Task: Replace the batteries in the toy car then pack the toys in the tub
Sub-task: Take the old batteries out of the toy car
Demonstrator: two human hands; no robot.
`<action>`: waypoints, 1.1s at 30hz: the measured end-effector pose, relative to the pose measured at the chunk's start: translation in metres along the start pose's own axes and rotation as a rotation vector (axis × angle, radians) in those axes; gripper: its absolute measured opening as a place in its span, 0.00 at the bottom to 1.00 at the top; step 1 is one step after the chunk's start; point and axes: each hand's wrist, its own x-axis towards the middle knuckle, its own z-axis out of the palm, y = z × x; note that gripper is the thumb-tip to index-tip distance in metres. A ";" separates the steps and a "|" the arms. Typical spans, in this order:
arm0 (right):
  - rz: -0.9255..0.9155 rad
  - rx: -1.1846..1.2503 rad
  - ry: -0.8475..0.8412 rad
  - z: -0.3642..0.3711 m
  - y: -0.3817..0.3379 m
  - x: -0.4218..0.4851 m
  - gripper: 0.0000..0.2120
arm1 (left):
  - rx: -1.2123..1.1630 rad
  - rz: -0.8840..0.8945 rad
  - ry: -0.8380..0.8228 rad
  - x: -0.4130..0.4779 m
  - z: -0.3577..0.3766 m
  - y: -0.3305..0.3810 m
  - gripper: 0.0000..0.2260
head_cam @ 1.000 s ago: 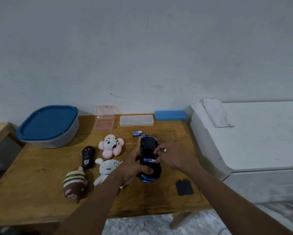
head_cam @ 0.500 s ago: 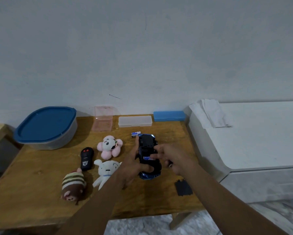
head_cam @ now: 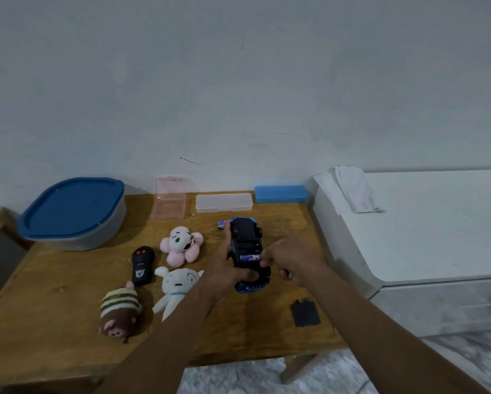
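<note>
Blue toy car point(head_cam: 242, 233), upturned, black underside, one battery point(head_cam: 249, 257) inside.

Bare forearms lead to a bare left hand point(head_cam: 224, 275) and right hand point(head_cam: 288, 258).

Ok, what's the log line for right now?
step: battery swap | left hand: holds toy car upside down | right hand: pinches battery in car | battery cover: on table | tub: closed

glossy plastic toy car point(head_cam: 245, 237), matt wooden table point(head_cam: 53, 294).
</note>
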 end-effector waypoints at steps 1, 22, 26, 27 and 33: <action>0.013 0.024 -0.001 0.000 0.001 0.001 0.06 | 0.019 0.007 0.008 -0.001 0.001 0.000 0.57; -0.187 0.171 0.027 0.018 0.005 0.001 0.07 | -0.061 -0.038 -0.067 -0.003 0.003 -0.003 0.57; -0.197 0.104 0.023 0.022 0.013 0.004 0.06 | -0.017 -0.030 -0.073 -0.005 0.005 0.000 0.56; -0.191 0.103 0.016 0.022 0.014 0.004 0.07 | -0.006 -0.031 -0.070 -0.006 0.004 0.001 0.56; -0.114 0.129 -0.027 0.025 0.012 0.001 0.05 | 0.062 -0.075 -0.083 -0.010 0.007 0.005 0.57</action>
